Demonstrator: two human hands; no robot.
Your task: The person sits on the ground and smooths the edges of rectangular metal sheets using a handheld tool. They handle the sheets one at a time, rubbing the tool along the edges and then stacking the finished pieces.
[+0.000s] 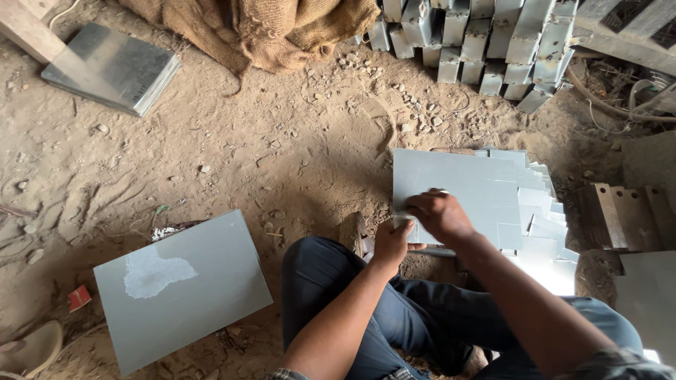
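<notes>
both hands on the top sheet of a fanned metal stack

hidden or unclear: the lower part of the sheet stack (521, 204) runs into a bright glare at its near right corner, where edges cannot be separated. the near left corner of the top sheet (451, 186) is covered by both hands, so the exact grip there is only partly visible. a thin pale object shows just above the right hand's knuckles; its kind cannot be told. the person's forearms and dark trousers (394, 309) are cut off at the bottom edge. a sandal (28, 348) is cropped at the lower left corner.

hands: the left hand (391, 243) is closed, fingers curled, pinching the near left corner of the top sheet. the right hand (438, 214) lies on the same sheet just beside the left, fingers bent and drawn together, pressing on the surface near its left edge. the two hands are nearly touching.

position: the top sheet lies flat on the fanned stack, which rests on the dirt floor (282, 141) in front of the person's knees, right of centre.

surroundings: a separate grey sheet (183, 288) with a pale blotch lies on the floor to the left, well apart. another flat bundle of sheets (109, 67) lies upper left. a burlap sack (260, 28) and stacked metal channels (486, 42) sit at the top.
</notes>
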